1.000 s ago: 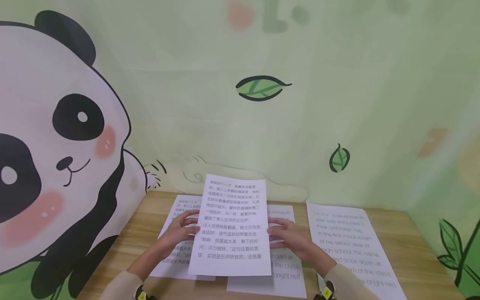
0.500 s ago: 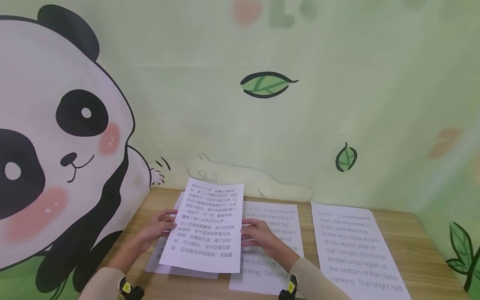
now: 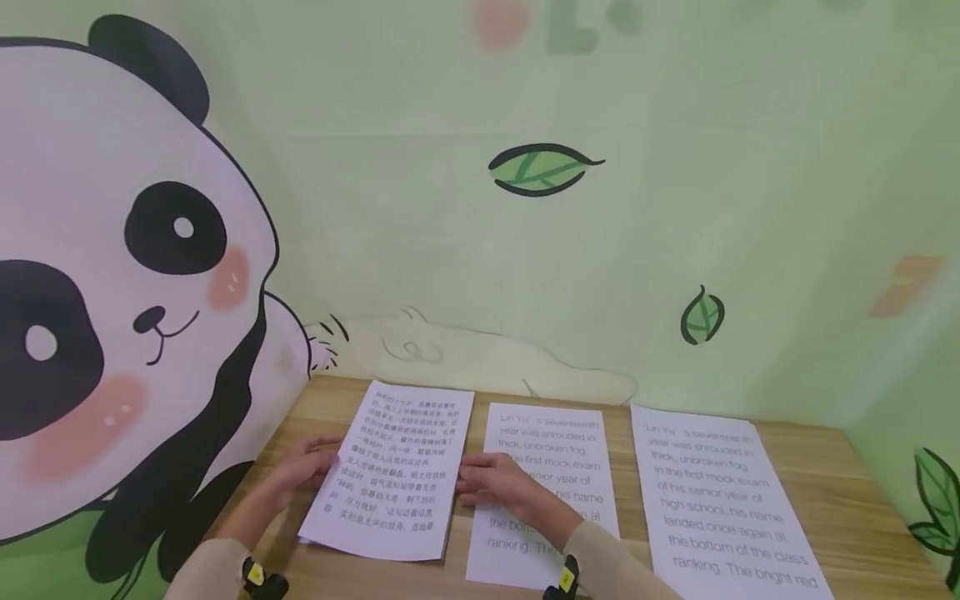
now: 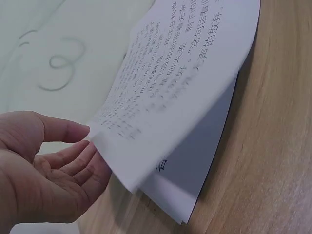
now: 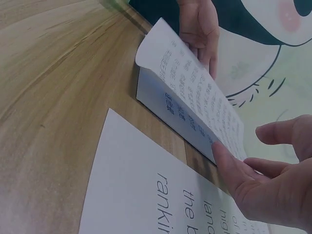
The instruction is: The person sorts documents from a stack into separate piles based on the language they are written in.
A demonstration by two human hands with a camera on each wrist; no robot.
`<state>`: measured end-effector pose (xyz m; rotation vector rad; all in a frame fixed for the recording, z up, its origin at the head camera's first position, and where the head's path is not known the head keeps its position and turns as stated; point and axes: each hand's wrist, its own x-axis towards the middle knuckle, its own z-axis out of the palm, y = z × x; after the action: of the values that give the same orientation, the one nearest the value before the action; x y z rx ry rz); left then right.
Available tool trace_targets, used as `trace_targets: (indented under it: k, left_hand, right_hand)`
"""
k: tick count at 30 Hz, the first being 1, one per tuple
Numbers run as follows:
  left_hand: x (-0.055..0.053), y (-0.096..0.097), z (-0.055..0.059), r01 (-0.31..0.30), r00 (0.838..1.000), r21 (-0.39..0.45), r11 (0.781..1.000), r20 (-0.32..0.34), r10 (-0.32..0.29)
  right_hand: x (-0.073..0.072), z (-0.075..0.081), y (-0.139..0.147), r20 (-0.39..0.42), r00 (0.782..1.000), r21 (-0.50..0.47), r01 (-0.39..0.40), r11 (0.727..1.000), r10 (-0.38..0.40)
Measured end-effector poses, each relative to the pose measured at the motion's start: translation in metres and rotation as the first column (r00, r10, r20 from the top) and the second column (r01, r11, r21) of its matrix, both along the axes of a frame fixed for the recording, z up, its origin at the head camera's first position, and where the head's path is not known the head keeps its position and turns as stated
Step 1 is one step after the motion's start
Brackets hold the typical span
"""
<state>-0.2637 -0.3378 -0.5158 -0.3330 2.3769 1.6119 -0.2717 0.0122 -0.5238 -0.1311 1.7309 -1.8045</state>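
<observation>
A sheet of paper (image 3: 390, 475) printed with Chinese text lies bowed close over another printed sheet (image 4: 195, 190) at the left of the table. My left hand (image 3: 303, 467) pinches its left edge, thumb (image 4: 73, 131) at the margin and fingertips partly hidden behind the paper. At the opposite edge is my right hand (image 3: 498, 483), fingers (image 5: 226, 161) touching the side and thumb (image 5: 275, 132) held apart. In the left wrist view the upper sheet's near corner stands raised off the lower one.
An English-text sheet (image 3: 540, 433) lies in the middle, partly under the right hand. More English-text paper (image 3: 720, 500) lies at the right. A wall with a panda picture (image 3: 180, 150) rises behind the wooden table (image 3: 847, 500).
Both hands have carried the Chinese-text sheet left and lowered it over the matching sheet. The middle English-text sheet has come into view. The right thumb is now apart from the paper.
</observation>
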Motion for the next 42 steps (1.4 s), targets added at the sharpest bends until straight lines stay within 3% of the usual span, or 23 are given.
trace_targets:
  k: [7,11,14,19,23,29,33,42]
  left_hand:
    - [0.002,-0.003,0.004,-0.022,1.000,-0.039,0.999,0.020,0.023]
    - [0.003,-0.001,0.005,-0.021,1.000,-0.064,0.998,-0.004,0.021]
    - [0.003,0.007,0.008,-0.011,1.000,-0.086,0.996,-0.018,0.009]
    - [0.004,0.028,0.015,0.035,0.999,-0.098,0.995,-0.017,-0.036]
    - [0.007,0.050,0.021,0.117,0.993,-0.085,0.990,-0.011,-0.118]
    - [0.012,0.086,0.030,0.259,0.965,-0.059,0.964,-0.037,-0.261]
    - [0.013,0.111,0.032,0.332,0.942,-0.060,0.941,-0.026,-0.334]
    - [0.017,0.157,0.014,0.434,0.901,-0.064,0.899,0.052,-0.431]
  right_hand:
    - [0.002,0.002,0.002,-0.031,0.998,-0.028,-0.059,0.998,0.058]
    - [0.002,-0.001,0.017,-0.074,0.993,-0.042,-0.100,0.994,0.097]
    - [0.002,-0.002,0.037,-0.089,0.992,-0.002,-0.095,0.995,0.095]
    - [0.006,0.001,0.075,-0.110,0.992,0.093,-0.054,0.994,0.064]
    - [0.012,0.003,0.109,-0.111,0.993,0.157,-0.025,0.987,0.043]
    - [0.020,0.011,0.167,-0.113,0.993,0.280,0.013,0.960,0.019]
    - [0.024,0.014,0.197,-0.127,0.992,0.307,0.039,0.951,0.000]
    - [0.037,0.005,0.226,-0.049,0.999,0.284,0.021,0.959,-0.007]
